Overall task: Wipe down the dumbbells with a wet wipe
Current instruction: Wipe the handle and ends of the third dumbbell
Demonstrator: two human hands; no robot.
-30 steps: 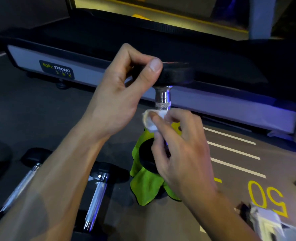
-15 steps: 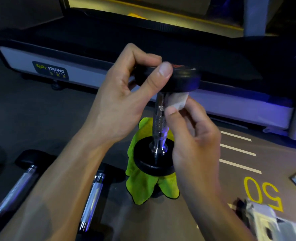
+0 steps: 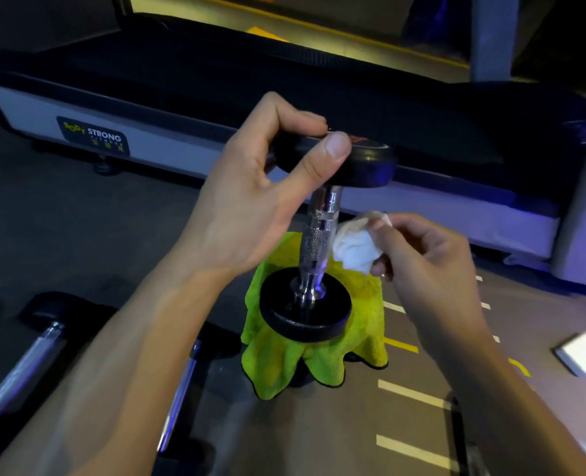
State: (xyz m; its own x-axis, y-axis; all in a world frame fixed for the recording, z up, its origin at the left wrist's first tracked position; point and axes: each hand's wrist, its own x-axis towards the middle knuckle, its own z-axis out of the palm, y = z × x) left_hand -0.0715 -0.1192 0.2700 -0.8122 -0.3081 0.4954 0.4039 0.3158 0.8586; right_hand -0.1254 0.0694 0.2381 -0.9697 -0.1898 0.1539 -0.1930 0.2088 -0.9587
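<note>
While pinching the upright dumbbell (image 3: 319, 242) by its top plate with the left hand (image 3: 250, 207), holds a crumpled wet wipe (image 3: 355, 249) beside its handle in right hand (image 3: 429, 266) fingertips

Left hand (image 3: 250, 201) grips upright dumbbell (image 3: 315, 242); right hand (image 3: 429, 262) pinches wipe (image 3: 353, 249) beside handle.

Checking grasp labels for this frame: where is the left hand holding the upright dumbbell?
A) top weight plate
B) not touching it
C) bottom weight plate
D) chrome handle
A: the left hand pinches the rim of the top weight plate of the dumbbell, thumb in front and fingers over the edge, while the right hand holds the white wipe beside the chrome handle.
</note>
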